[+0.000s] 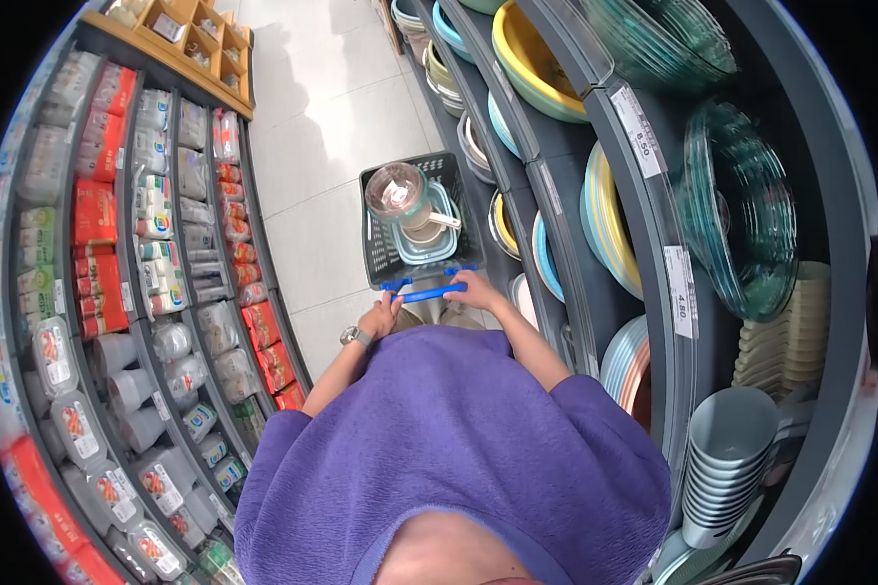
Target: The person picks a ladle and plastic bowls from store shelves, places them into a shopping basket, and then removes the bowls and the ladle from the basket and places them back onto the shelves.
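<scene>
A dark green mesh shopping basket (376, 239) stands ahead of me, with a blue handle (427, 293) on its near side. My left hand (379, 316), with a watch at the wrist, is closed at the left end of this handle. On its right end, my right hand (479, 291) is wrapped round the bar. Inside the basket, a clear round plastic container (396, 189) sits on top. Beside and below it are a beige piece with a white handle (443, 221) and light-blue-rimmed basins (425, 255), partly covered.
Shelves on the right carry coloured basins (610, 219), green glass-like bowls (737, 210) and stacked grey cups (730, 429). Left shelves hold red packs (96, 210) and plastic containers (78, 429). A wooden display (200, 44) stands far left, beside the tiled aisle (312, 175).
</scene>
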`<action>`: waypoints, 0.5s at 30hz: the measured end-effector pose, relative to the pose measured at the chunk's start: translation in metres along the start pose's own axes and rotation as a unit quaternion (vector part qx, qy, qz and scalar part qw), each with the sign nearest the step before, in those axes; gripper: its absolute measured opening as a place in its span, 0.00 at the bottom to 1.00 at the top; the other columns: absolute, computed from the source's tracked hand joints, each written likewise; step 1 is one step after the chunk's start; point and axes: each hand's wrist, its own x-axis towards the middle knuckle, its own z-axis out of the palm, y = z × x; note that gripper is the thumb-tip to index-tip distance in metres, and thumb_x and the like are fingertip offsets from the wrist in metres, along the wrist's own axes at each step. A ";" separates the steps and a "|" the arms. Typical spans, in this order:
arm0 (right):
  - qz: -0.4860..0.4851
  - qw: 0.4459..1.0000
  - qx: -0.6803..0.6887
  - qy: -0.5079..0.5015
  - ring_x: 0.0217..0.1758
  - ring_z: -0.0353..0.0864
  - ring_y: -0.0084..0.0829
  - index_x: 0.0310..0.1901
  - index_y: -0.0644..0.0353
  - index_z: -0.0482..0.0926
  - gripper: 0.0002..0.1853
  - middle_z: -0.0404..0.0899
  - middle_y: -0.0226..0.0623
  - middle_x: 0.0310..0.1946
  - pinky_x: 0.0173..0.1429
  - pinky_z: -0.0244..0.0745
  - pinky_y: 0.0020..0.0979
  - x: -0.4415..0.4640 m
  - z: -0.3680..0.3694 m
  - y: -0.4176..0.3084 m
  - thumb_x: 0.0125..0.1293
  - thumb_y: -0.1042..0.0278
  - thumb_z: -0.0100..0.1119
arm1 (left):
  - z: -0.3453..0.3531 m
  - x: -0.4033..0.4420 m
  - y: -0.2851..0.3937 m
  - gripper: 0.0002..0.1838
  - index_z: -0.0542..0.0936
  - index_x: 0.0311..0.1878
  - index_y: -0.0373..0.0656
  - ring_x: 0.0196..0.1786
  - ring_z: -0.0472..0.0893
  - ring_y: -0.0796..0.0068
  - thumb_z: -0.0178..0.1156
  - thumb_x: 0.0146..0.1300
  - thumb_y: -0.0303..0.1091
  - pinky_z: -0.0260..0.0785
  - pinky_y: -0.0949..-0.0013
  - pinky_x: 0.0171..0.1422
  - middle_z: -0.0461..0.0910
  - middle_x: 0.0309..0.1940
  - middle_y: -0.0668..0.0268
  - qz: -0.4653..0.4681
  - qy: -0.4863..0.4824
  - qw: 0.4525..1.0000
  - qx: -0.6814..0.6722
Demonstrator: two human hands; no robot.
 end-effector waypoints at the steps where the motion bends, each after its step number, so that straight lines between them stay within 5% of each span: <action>1: -0.010 1.000 -0.011 0.004 0.48 0.80 0.41 0.39 0.58 0.83 0.21 0.82 0.42 0.39 0.52 0.74 0.37 0.005 -0.006 -0.005 0.55 0.48 0.74 | -0.005 0.004 0.000 0.33 0.62 0.68 0.44 0.57 0.76 0.33 0.33 0.76 0.61 0.68 0.44 0.63 0.76 0.53 0.32 0.002 -0.001 1.000 0.005; 5: 0.085 0.993 -0.029 -0.082 0.47 0.82 0.43 0.43 0.59 0.84 0.28 0.83 0.43 0.41 0.53 0.76 0.39 0.026 -0.016 -0.010 0.51 0.41 0.74 | -0.033 0.017 0.006 0.34 0.64 0.68 0.42 0.60 0.75 0.37 0.36 0.76 0.62 0.67 0.47 0.65 0.76 0.54 0.35 0.015 -0.071 0.997 -0.034; 9: 0.140 0.973 -0.129 -0.129 0.50 0.83 0.45 0.46 0.60 0.85 0.33 0.85 0.47 0.43 0.55 0.77 0.41 0.045 -0.027 -0.032 0.50 0.36 0.73 | -0.080 0.026 0.026 0.39 0.76 0.62 0.38 0.64 0.75 0.47 0.48 0.70 0.67 0.66 0.53 0.69 0.76 0.58 0.41 0.031 -0.135 0.989 0.048; 11: 0.123 0.976 -0.161 -0.079 0.53 0.83 0.47 0.48 0.62 0.85 0.37 0.85 0.50 0.45 0.57 0.77 0.41 0.059 -0.033 -0.044 0.50 0.34 0.72 | -0.084 0.052 0.008 0.38 0.80 0.59 0.38 0.62 0.77 0.48 0.53 0.67 0.67 0.67 0.56 0.69 0.79 0.56 0.43 0.042 -0.120 0.991 0.027; 13: 0.133 0.980 -0.137 -0.061 0.50 0.84 0.50 0.46 0.65 0.85 0.34 0.85 0.52 0.43 0.56 0.77 0.44 0.079 -0.039 -0.055 0.54 0.37 0.69 | -0.094 0.077 0.001 0.35 0.81 0.56 0.35 0.56 0.81 0.47 0.54 0.69 0.63 0.70 0.56 0.65 0.81 0.53 0.46 0.023 -0.013 0.997 -0.069; 15: 0.172 0.975 -0.130 -0.052 0.51 0.83 0.53 0.45 0.65 0.84 0.28 0.84 0.55 0.43 0.58 0.76 0.47 0.101 -0.035 -0.057 0.61 0.43 0.65 | -0.111 0.093 0.007 0.33 0.81 0.53 0.34 0.51 0.83 0.49 0.54 0.69 0.60 0.74 0.57 0.59 0.83 0.49 0.48 -0.001 -0.005 0.995 -0.102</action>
